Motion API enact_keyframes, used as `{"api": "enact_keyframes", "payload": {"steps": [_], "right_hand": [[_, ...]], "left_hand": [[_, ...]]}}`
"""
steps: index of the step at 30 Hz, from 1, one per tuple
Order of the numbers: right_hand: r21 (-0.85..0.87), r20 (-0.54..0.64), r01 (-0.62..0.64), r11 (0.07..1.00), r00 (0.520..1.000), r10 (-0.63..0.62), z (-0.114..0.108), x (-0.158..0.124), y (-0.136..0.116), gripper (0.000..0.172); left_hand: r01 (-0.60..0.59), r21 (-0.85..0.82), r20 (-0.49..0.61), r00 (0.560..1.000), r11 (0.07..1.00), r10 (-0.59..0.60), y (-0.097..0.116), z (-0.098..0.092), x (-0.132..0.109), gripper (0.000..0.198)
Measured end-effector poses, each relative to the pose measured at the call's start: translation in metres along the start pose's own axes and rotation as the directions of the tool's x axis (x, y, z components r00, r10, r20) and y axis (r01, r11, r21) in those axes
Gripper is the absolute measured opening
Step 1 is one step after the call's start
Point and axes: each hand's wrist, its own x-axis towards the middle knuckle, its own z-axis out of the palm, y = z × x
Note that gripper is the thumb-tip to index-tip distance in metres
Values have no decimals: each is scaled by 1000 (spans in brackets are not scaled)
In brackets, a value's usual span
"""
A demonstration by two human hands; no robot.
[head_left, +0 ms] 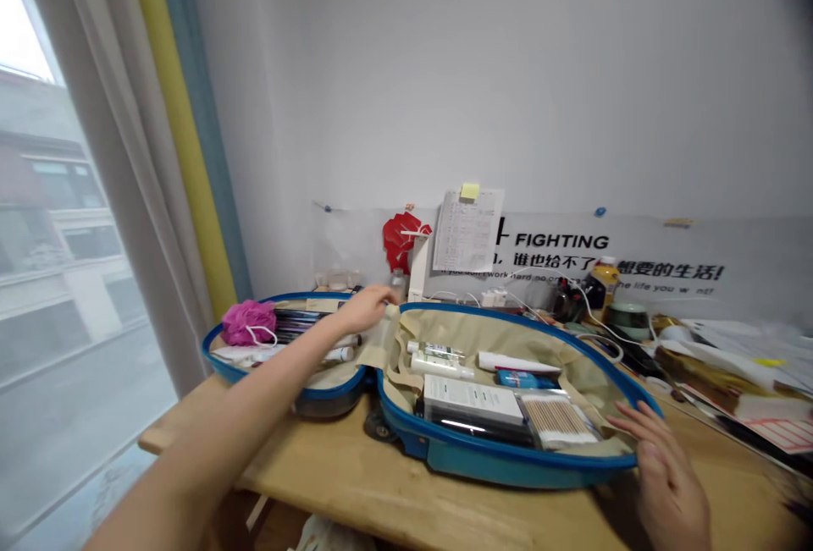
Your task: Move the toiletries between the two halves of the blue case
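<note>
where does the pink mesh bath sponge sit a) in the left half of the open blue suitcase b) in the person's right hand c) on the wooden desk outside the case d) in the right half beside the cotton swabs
a: the pink mesh bath sponge lies at the far left end of the left half of the open blue suitcase, beyond the left hand, apart from the right hand.

A wooden surface stands against a white wall, with a window and pale, yellow and blue curtains to its left. On the wall hang a banner reading FIGHTING, a printed sheet with a yellow sticky note on top, and a red paper ornament. Along the back and right of the surface sit an orange-capped bottle, a green bowl, white cables and stacked papers.
</note>
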Motion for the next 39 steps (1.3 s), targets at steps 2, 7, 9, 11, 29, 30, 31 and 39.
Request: {"api": "enact_keyframes", "payload": {"steps": [2, 7, 9, 11, 29, 30, 31, 39], "right_hand": [[13, -9, -6, 1000, 1000, 6, 1, 0, -2, 42], [28, -18, -29, 999, 999, 29, 1, 1, -6, 39], [25, -21, -22, 999, 1000, 22, 1, 1, -7, 41], [17, -13, -17, 1000, 1000, 17, 0, 1, -6, 43], [1, -23, -6, 1000, 1000, 6, 1, 1, -1, 45], [4, -26, -14, 1000, 1000, 14, 1, 1, 0, 45], [8, -27, -18, 1000, 999, 19, 2, 1, 0, 46], [22, -21, -3, 1000, 1000, 4, 1, -1, 1, 43]], "left_hand": [[120, 48, 44, 992, 992, -122, -39, -7, -25, 37], [260, 166, 237, 926, 951, -294, -105, 6, -74, 22], [273, 185, 285, 905, 944, -317, -115, 13, -82, 31], [279, 193, 312, 891, 941, -329, -120, 18, -85, 42], [251, 184, 248, 924, 950, -292, -104, -3, -87, 29], [240, 169, 211, 939, 956, -273, -98, -9, -84, 31], [222, 152, 171, 954, 963, -247, -89, -16, -79, 34], [-130, 49, 153, 981, 990, 122, 29, -2, -5, 37]]}}
